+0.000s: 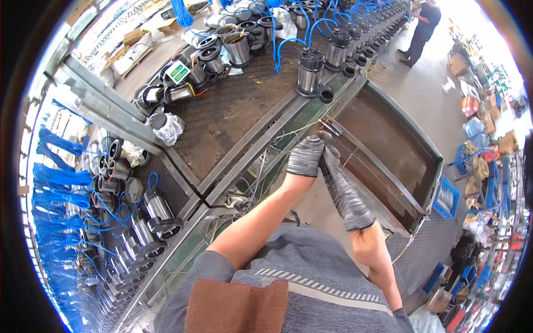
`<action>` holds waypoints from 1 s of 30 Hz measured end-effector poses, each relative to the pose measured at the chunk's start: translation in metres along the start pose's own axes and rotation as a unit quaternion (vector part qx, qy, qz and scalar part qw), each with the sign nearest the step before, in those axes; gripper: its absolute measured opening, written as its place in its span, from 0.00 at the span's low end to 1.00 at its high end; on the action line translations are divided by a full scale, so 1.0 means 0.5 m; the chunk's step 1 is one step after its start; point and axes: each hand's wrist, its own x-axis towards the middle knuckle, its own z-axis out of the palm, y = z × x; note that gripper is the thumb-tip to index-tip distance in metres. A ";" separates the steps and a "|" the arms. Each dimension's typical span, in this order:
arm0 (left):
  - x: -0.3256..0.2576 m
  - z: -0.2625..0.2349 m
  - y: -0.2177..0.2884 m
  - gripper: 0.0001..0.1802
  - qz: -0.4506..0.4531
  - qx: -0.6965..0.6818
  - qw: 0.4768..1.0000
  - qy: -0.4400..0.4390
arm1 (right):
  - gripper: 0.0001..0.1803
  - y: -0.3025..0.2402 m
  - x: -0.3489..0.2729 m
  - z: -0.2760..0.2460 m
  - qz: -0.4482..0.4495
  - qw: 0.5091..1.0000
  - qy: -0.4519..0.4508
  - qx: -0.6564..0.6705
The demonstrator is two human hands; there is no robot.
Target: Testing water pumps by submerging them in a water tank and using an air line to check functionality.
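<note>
The left hand [305,157] wears a grey striped knit glove [304,158] and it is raised in front of the person's chest, just above the near edge of the long metal surface [233,119]. Its fingers are together and bent, and they pinch the tip of a second grey striped glove [343,194]. This second glove is stretched from the left hand down to the right hand [371,244], which is bare. The right hand is closed on the cuff of this glove, so the glove hangs tight between both hands, on the right side of the surface and over the edge of a rusty open metal tray [383,150]. On the surface, far from the hands, many steel pump motors [308,72] stand in a row, and blue cables [288,33] run between them. One more motor wrapped in clear plastic [165,127] lies at the left edge of the surface. Below the surface to the left, more motors [158,213] and bundles of blue cable [55,183] are stored. Beyond the far end of the surface another person in dark clothes [421,30] stands on the floor.
</note>
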 end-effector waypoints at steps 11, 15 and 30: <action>-0.102 0.051 0.076 0.21 -0.192 -0.124 0.965 -0.128 | 0.06 0.043 0.180 0.039 -0.007 0.955 0.188 0.229; -0.123 0.032 0.092 0.30 -0.224 -0.197 0.930 -0.214 | 0.07 0.131 0.235 0.035 -0.022 0.895 0.327 0.304; -0.146 -0.056 0.113 0.37 0.003 0.359 0.931 -0.066 | 0.15 0.089 0.323 0.116 -0.069 0.986 0.145 0.039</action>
